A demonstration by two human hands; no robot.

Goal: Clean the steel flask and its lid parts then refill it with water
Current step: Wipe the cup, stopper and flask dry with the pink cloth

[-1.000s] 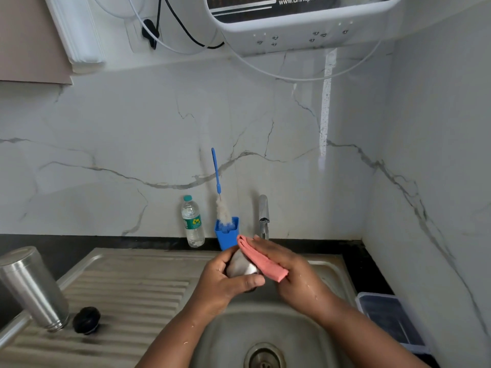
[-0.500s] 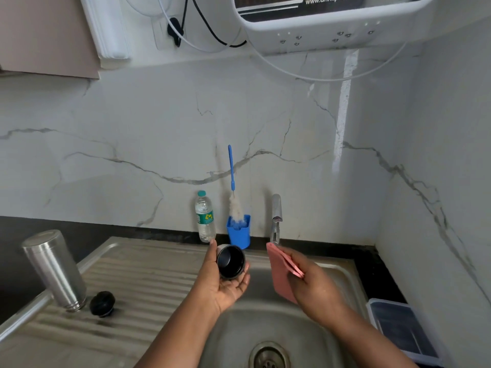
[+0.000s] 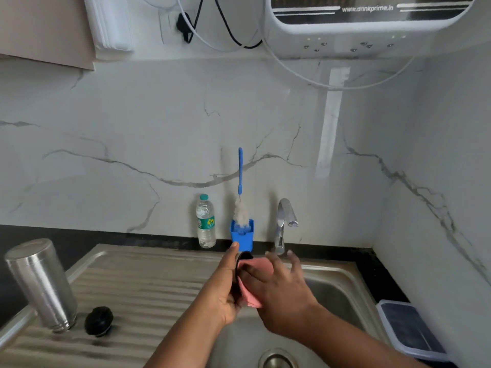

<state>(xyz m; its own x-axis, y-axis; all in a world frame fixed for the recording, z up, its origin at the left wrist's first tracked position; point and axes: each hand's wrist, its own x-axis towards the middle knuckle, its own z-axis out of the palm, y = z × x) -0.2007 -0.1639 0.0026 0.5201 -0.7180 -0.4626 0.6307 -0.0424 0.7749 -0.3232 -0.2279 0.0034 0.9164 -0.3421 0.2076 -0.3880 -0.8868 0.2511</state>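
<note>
head view, over the sink basin [image 3: 332, 282]: the left hand [image 3: 225, 290] grasps the steel lid cup [image 3: 240, 261] on its side, fingers curled round its wall, dark mouth turned toward the right hand [image 3: 279, 290]. the right hand presses a pink cloth [image 3: 252, 290] into that mouth, thumb and first fingers pinching the cloth, the other fingers splayed loose toward the tap [image 3: 284, 224]. no water shows at the spout.

out on the draining board [image 3: 148, 282], near its left edge, the steel flask [image 3: 42, 282] stands tilted, and i can't tell which end is down. the black stopper [image 3: 98, 320] sits just beside it on the ribs. neither is touched.

at the back edge, against the marble wall, a small plastic water bottle [image 3: 206, 221] stands next to a blue holder [image 3: 242, 233] with a bottle brush [image 3: 240, 192] upright in it. a dark-lidded container [image 3: 409, 330] sits at the right edge of the sink.

my read: we're in the lid-parts stretch, the cup's inside getting wiped. whether flask and stopper are washed yet, can't say from here. rinsing looks outstanding, and the refill surely is, with the parts lying separate.
</note>
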